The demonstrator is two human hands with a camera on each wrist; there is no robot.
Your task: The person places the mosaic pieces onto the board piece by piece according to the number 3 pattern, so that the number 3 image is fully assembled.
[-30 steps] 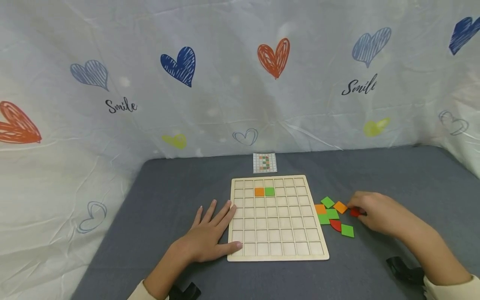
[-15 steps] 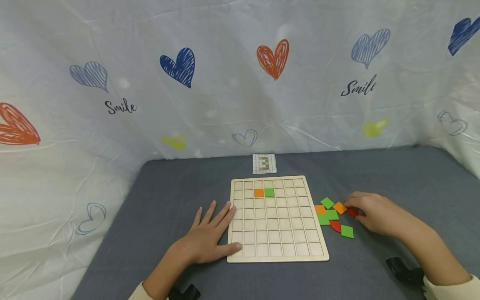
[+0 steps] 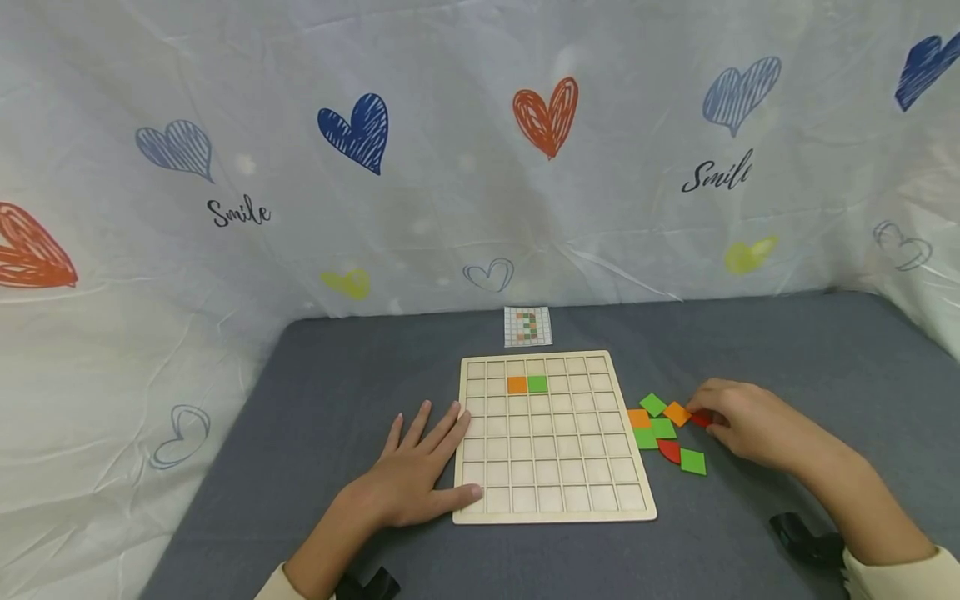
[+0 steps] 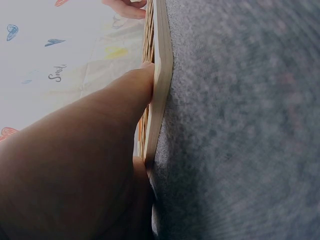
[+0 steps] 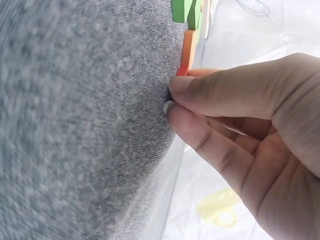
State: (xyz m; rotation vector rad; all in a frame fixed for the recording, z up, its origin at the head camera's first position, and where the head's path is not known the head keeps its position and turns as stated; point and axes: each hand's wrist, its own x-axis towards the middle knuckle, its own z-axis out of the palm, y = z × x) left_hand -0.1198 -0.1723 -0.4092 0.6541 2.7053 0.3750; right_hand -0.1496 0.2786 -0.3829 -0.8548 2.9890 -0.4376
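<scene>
The right grip (image 3: 738, 421) appears to be pinched, thumb against finger, on a flat red piece (image 3: 701, 419) whose outline is partly covered. The piece lies on the grey cloth-covered surface (image 3: 375, 358). It is best held by opposite edges and raised cleanly, since the flat orange square tile (image 3: 677, 413) close by at 10 o'clock could be nudged. The pale wooden gridded board (image 3: 542, 425) is set at 9 o'clock; it should be steadied lightly by the left grip (image 3: 412, 483), spread at its 8-to-9 o'clock edge. A small printed card (image 3: 528, 327) is placed at its 12 o'clock, best left uncovered.
</scene>
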